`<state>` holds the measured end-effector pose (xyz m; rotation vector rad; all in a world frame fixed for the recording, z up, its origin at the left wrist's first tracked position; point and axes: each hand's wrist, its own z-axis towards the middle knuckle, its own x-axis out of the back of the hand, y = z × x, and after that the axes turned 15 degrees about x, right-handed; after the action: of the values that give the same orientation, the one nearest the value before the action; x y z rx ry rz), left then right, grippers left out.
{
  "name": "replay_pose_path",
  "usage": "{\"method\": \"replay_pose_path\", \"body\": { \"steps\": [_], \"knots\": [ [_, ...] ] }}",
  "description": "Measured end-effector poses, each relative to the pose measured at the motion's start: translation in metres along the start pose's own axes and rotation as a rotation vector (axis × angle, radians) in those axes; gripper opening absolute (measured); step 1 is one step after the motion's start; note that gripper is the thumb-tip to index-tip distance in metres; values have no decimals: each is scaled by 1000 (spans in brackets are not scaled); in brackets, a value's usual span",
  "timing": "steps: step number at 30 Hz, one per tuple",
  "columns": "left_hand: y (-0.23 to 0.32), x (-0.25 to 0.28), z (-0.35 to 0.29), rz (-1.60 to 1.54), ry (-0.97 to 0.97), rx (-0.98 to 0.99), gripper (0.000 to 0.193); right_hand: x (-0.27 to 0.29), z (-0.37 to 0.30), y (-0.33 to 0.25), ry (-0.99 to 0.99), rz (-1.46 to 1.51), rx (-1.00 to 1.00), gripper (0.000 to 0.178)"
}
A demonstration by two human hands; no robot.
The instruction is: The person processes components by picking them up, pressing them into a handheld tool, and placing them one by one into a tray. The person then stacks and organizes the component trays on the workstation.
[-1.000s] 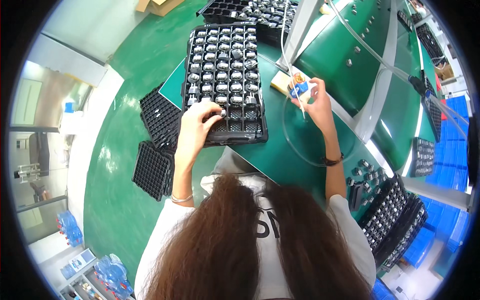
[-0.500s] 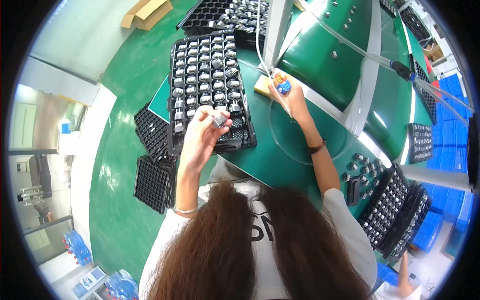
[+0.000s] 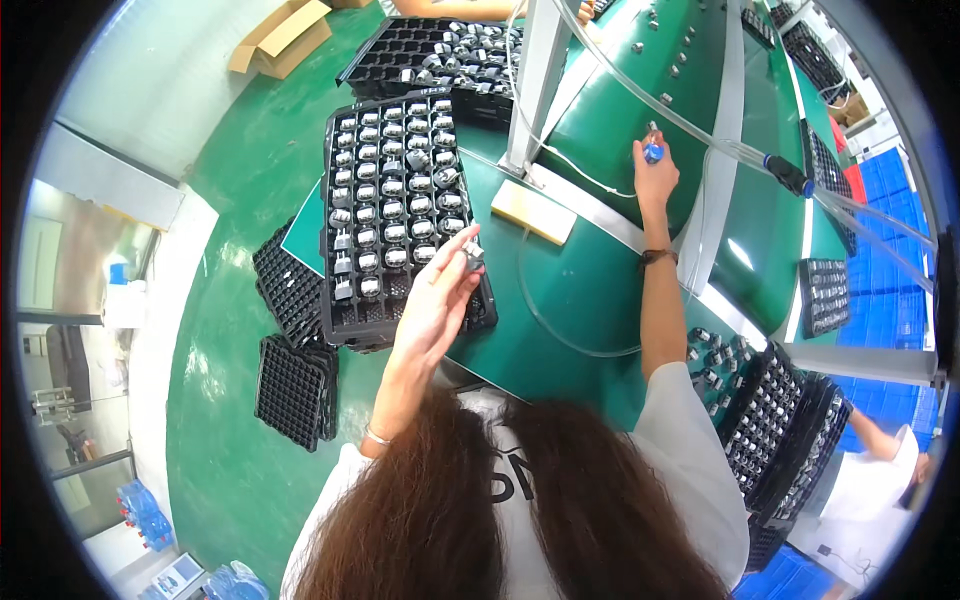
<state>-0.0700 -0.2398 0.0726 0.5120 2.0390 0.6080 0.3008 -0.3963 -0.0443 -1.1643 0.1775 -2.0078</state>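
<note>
My left hand (image 3: 437,305) pinches a small grey plug-like part (image 3: 473,258) between thumb and fingers, just off the right edge of a black tray (image 3: 411,310). Rows of similar grey and silver parts fill most of the tray's pockets; several near pockets hold none. My right hand (image 3: 655,182) reaches over the green conveyor belt, closed on a blue hand tool (image 3: 653,153). A thin white tube (image 3: 590,180) runs to that hand. Beyond the tool's tip shows a small silvery piece (image 3: 653,128); whether they touch I cannot tell.
A pale yellow block (image 3: 533,212) lies on the green table. Another part-filled tray (image 3: 385,65) stands behind, near another person's arm (image 3: 465,9). A metal post (image 3: 535,90) rises beside the belt. Loose parts and stacked trays (image 3: 765,405) lie at right; a clear hose (image 3: 560,340) loops across the table.
My right hand has moved away and right, from beside the yellow block to over the belt, with the blue tool. My left hand, still holding the part, has shifted toward the tray's right edge.
</note>
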Motion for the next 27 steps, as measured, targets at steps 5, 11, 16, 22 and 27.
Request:
{"method": "replay_pose_path", "body": {
  "steps": [5, 11, 16, 22, 27],
  "knots": [
    [-12, 1, 9, 55, -14, 5, 35, 10, 2, -15, 142, 60, 62, 37],
    [-23, -3, 19, 108, -34, -56, 29, 53, -40, -92, 63, 999, -188, 25],
    [-23, -8, 15, 174, 21, -91, 31, 90, -104, -179, -403, 1399, -237, 18],
    [-26, -10, 10, 239, 52, -156, 30, 105, -126, -210, -427, 1377, -43, 20],
    [-27, -8, 4, 241, 71, -159, 29, 107, -135, -209, -425, 1409, -47, 23]
  ]
}}
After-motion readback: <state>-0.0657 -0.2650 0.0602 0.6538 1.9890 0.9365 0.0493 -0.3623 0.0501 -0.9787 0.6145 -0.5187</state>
